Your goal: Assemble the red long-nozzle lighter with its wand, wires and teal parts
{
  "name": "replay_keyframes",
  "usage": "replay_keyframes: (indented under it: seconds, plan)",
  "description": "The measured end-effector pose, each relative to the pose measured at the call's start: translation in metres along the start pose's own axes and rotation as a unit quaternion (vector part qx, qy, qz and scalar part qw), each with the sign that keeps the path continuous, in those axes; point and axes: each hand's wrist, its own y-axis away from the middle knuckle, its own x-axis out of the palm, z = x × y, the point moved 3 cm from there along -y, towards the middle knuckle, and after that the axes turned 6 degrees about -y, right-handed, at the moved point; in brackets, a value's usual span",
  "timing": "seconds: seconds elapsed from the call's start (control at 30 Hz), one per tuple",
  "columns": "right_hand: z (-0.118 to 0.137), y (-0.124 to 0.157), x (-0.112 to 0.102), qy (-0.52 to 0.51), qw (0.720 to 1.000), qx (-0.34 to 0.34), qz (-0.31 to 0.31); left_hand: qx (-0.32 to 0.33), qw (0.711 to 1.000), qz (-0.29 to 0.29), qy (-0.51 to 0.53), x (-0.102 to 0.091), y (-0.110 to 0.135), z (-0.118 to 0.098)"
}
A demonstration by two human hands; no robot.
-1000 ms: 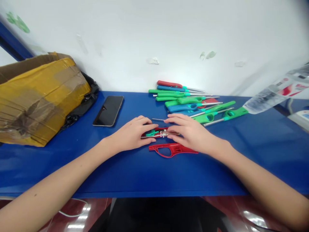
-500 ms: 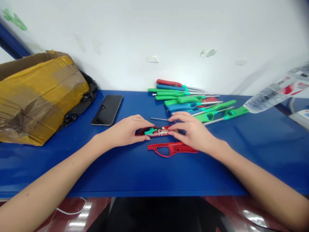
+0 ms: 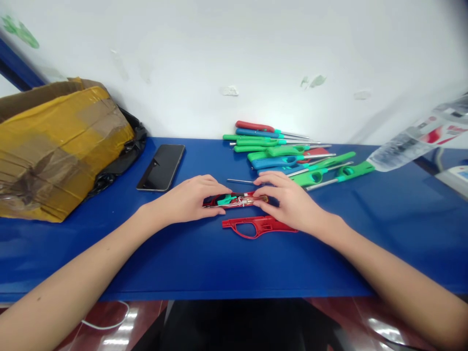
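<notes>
Glossy red plastic lighter shell (image 3: pixel 278 224), smooth shiny blue tabletop (image 3: pixel 329 253), creased tape-covered cardboard box (image 3: pixel 54 151)

Red lighter casing (image 3: pixel 272 224), blue tabletop (image 3: pixel 234 263)

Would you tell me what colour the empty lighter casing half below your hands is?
The lighter casing half is red, best seen in the head view.

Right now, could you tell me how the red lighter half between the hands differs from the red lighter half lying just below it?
The upper lighter half holds green parts and white wires, while the lower lighter half shows no such parts. The left hand and right hand grip the upper one, while the lower one lies untouched on the blue tabletop. Both are red plastic and lie lengthwise, side by side.
</notes>
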Motion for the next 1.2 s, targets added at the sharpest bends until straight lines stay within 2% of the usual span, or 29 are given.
replay_keyframes:
  seconds: [0.37, 0.53, 0.7, 1.0, 1.2]
  plan:
    - [0.002, 0.0, -0.008, -0.024, 0.999, -0.045, -0.001, 0.002, 1.0, 0.002, -0.005, -0.003, 0.001, 0.001]
    - [0.005, 0.0, -0.011, -0.04, 0.998, -0.046, 0.009, -0.019, 0.999, 0.022, -0.035, -0.006, 0.002, 0.001]
    - [0.003, 0.0, -0.01, -0.056, 0.997, -0.047, 0.005, -0.016, 0.999, 0.02, -0.043, -0.004, 0.001, -0.006]
    - [0.011, -0.007, 0.002, -0.042, 0.999, 0.005, 0.001, -0.038, 0.997, -0.02, -0.061, 0.012, -0.001, -0.014]
    - [0.012, -0.011, 0.009, -0.06, 0.997, 0.04, 0.023, -0.027, 0.998, -0.034, -0.04, 0.009, 0.0, -0.013]
